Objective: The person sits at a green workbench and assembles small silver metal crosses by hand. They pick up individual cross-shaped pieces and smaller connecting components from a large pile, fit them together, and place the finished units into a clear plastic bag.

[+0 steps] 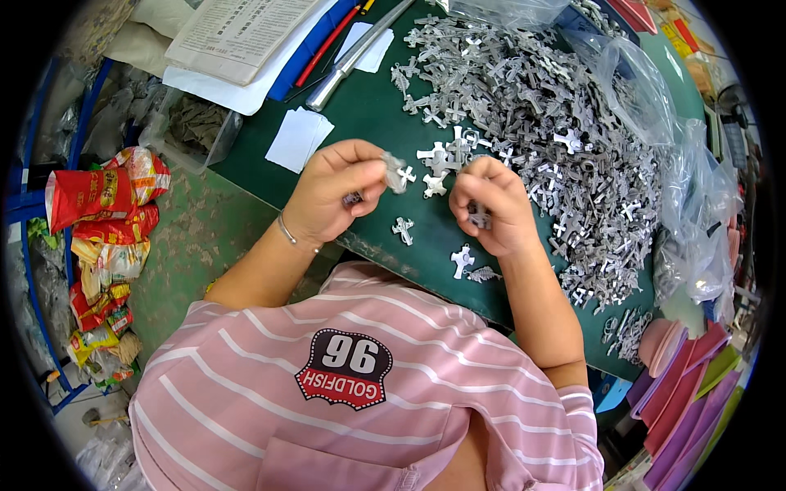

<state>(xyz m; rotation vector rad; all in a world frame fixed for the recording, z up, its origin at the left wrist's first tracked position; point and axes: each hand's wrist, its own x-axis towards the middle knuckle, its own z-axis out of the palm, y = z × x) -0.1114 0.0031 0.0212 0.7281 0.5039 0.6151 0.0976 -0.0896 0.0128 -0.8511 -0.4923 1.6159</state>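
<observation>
My left hand (340, 184) is closed, with thumb and forefinger pinching a small silver cross pendant (404, 174); a blurred greyish bit shows beside it. Something dark pokes out under the curled fingers, too hidden to name. Opposite it, my right hand (495, 204) is curled round small grey metal pieces (479, 216), their shape mostly covered. Between the hands lies a cluster of silver cross pendants (442, 157) on the green tabletop (372, 225). Nearer me are a single cross pendant (402, 231), another cross (462, 260) and a leaf-shaped pendant (483, 275).
A large heap of metal pendants (524, 90) covers the right of the table, with clear plastic bags (647, 90) along it. White cards (299, 141), a metal rod (352, 61), a red pen (327, 45) and printed sheets (237, 37) lie at the far left. Packets (90, 196) hang left.
</observation>
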